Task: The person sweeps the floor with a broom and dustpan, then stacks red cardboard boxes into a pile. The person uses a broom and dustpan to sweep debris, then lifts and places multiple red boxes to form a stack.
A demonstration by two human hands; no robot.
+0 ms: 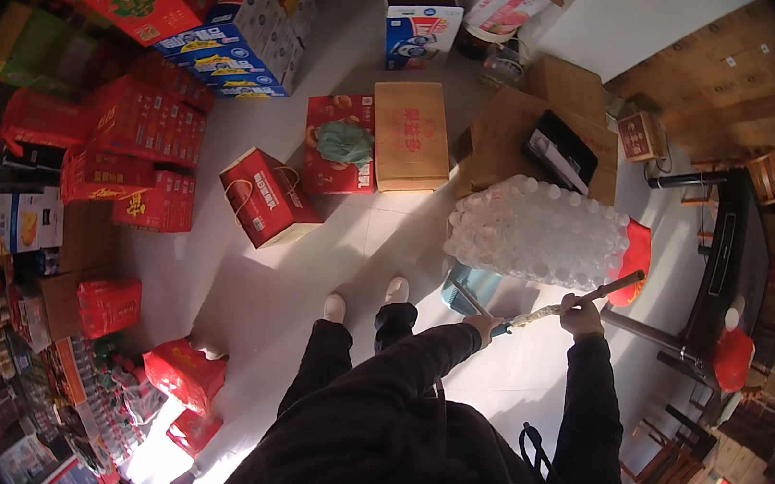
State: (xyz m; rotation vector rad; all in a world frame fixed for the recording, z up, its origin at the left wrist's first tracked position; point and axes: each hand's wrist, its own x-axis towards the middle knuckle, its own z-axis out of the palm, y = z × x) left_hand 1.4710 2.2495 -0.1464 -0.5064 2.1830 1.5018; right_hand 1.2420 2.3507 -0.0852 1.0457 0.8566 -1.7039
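My left hand [483, 329] is closed around the grip end of a long-handled dustpan. Its pale blue pan [480, 287] rests on the floor ahead of my feet and to the right, partly behind the bottles. In my right hand [581, 320] is a wooden stick [614, 286], held nearly level. Pale wrapping [538, 314] covers the stick's end towards my left hand; whether that end touches the dustpan handle I cannot tell. Just beyond both hands lies a large bundle of clear plastic bottles [538, 231], with a red bag or sheet [631, 263] at its right end.
A red gift box [266, 199], another red carton [338, 139] with a green cloth or bag on it, and a brown carton [410, 134] stand ahead. Stacked red boxes [141, 127] line the left. On the right are a dark-topped table [730, 258] and flattened cardboard [498, 134].
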